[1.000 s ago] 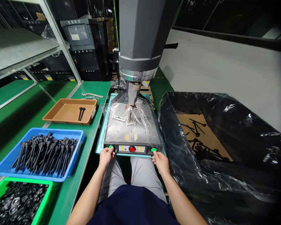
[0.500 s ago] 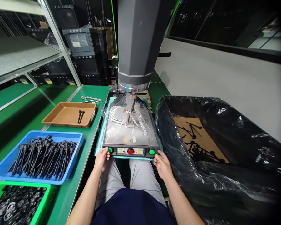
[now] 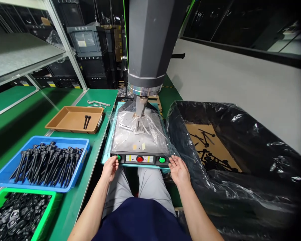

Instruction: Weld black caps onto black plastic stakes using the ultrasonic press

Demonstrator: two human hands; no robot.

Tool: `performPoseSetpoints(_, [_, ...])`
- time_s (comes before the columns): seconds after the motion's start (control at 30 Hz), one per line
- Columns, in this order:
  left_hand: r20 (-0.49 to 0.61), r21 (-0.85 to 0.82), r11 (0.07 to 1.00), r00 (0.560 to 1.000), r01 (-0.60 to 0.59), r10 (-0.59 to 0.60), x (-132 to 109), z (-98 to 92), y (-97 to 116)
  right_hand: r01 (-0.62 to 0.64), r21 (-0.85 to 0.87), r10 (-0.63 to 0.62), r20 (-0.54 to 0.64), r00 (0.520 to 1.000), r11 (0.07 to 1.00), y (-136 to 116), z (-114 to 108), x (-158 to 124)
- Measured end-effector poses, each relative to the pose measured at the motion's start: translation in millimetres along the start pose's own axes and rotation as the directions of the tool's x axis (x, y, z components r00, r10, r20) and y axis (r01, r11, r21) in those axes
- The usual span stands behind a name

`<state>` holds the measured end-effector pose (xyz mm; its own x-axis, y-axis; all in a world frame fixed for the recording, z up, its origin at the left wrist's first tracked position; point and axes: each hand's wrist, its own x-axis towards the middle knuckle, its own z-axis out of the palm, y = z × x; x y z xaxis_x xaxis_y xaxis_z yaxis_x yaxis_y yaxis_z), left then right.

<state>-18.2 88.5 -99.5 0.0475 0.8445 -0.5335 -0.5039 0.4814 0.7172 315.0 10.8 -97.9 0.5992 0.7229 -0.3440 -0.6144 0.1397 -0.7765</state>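
Observation:
A press-like machine with a large dark grey head [image 3: 149, 43] stands in front of me. Its metal tool [image 3: 141, 106] points down at a small fixture [image 3: 138, 127] on the grey base plate [image 3: 125, 145]. My left hand [image 3: 110, 167] is at the left end of the front panel, loosely bent fingers partly over the left green button [image 3: 119, 157]; whether they press it I cannot tell. My right hand [image 3: 179, 170] is open and empty, palm turned up, beside the panel's right end. Close to it is the right green button [image 3: 162, 160]. A red button [image 3: 139, 159] sits between them.
On the left bench are a brown tray [image 3: 61, 117] with two black bolt-like parts [image 3: 87, 122], a blue tray [image 3: 84, 142] full of similar parts, a green bin [image 3: 51, 214] of small black pieces, and a wrench [image 3: 99, 103]. A plastic-lined box [image 3: 230, 115] stands right, with black parts inside.
My right hand has moved outward to the right, away from the right green button, and its fingers have opened. My left hand has shifted slightly over the left green button.

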Motion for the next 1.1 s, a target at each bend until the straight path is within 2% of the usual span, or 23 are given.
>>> performPoseSetpoints(0.17, [0.155,0.133,0.991,0.987,0.021,-0.042,-12.7,22.1,-12.0,-0.052,0.214,0.036,0.081,0.996,0.975,-19.8,2.4,-0.9])
performPoseSetpoints(0.27, [0.277,0.197,0.980,0.959,-0.004,-0.052,-12.7,44.4,-13.7,-0.066,0.289,0.045,0.078,0.996,0.955,-38.9,9.2,0.8])
performPoseSetpoints(0.37, [0.360,0.181,0.983,0.929,0.015,-0.080,-7.0,70.6,-12.9,-0.032,0.366,0.006,0.071,0.997,0.930,-58.7,19.5,7.8])
performPoseSetpoints(0.53, [0.487,-0.002,0.985,0.861,0.172,-0.149,6.4,108.8,-19.9,-0.002,0.451,-0.060,0.122,0.991,0.892,-91.0,37.2,24.4])
performPoseSetpoints(0.6, [0.518,-0.149,0.970,0.851,0.190,-0.087,10.9,118.9,-22.8,0.016,0.463,-0.100,0.158,0.982,0.886,-101.5,40.8,25.8])
performPoseSetpoints(0.67, [0.502,-0.297,0.943,0.865,0.153,0.018,13.0,125.3,-21.1,0.046,0.476,-0.168,0.218,0.961,0.878,-104.6,41.3,21.0])
performPoseSetpoints(0.73, [0.464,-0.382,0.921,0.878,0.079,0.117,11.5,128.4,-13.2,0.059,0.466,-0.225,0.311,0.923,0.883,-93.9,40.0,10.7])
performPoseSetpoints(0.8, [0.437,-0.399,0.917,0.880,0.003,0.187,6.5,129.7,-0.1,0.013,0.369,-0.182,0.427,0.886,0.929,-66.5,40.4,-2.6])
performPoseSetpoints(0.87, [0.432,-0.390,0.920,0.873,-0.044,0.225,-0.3,131.5,15.2,-0.083,0.120,0.009,0.518,0.855,0.989,-27.3,47.8,-14.3])
performPoseSetpoints(0.9, [0.436,-0.387,0.920,0.869,-0.055,0.235,-3.8,133.0,22.8,-0.123,-0.049,0.130,0.545,0.828,0.991,-7.0,55.5,-18.0])
performPoseSetpoints(0.93, [0.442,-0.386,0.921,0.864,-0.060,0.242,-6.9,135.2,30.0,-0.119,-0.180,0.200,0.549,0.811,0.976,11.4,66.2,-19.4])
performPoseSetpoints(1.0, [0.461,-0.385,0.920,0.849,-0.070,0.258,-11.9,141.2,42.7,0.010,-0.343,0.200,0.572,0.796,0.939,36.6,95.6,-14.8])
performPoseSetpoints(1.1, [0.481,-0.384,0.919,0.828,-0.095,0.287,-16.0,151.3,55.9,0.360,-0.437,-0.021,0.611,0.791,0.824,40.3,149.1,8.8])
